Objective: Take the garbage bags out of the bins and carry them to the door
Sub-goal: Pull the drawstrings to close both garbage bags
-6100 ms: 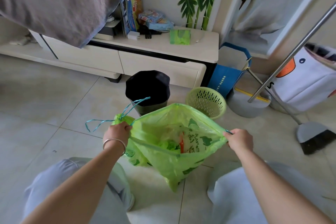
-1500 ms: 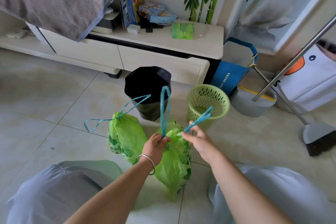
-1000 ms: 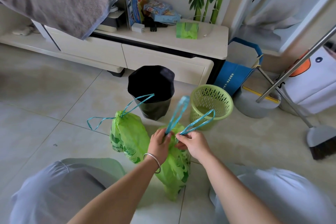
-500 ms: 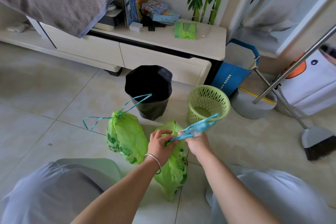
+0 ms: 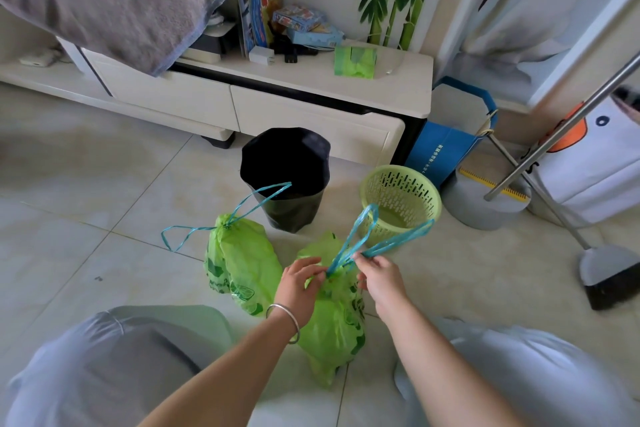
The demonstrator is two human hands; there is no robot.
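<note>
A crouching person's knees frame the bottom of the view as both hands work at the gathered neck of a green garbage bag (image 5: 332, 326) standing on the tiled floor (image 5: 86, 191). The left hand (image 5: 299, 282), a silver bangle (image 5: 285, 319) on its wrist, has its fingers closed around the cinched neck; the right hand (image 5: 379, 279) has its fingers pinched on the blue drawstring loops (image 5: 367, 239), which rise toward the upper right. The bag carries dark green printing, too creased to read. Just to the left a second green garbage bag (image 5: 239, 263) sits on the floor, tied shut, its own blue drawstring (image 5: 221, 218) trailing loose. Behind the bags stand a bin with a black liner (image 5: 285, 180) and, to its right, a light green slotted basket (image 5: 401, 196) with no bag inside. Farther back, a blue paper bag (image 5: 446, 146) shows white Chinese characters too small to make out, beside a grey dustpan (image 5: 485, 208) and a broom (image 5: 613, 277). A cream TV cabinet (image 5: 311, 114) along the wall carries boxes, chargers and a green packet (image 5: 355, 61) on its surface.
</note>
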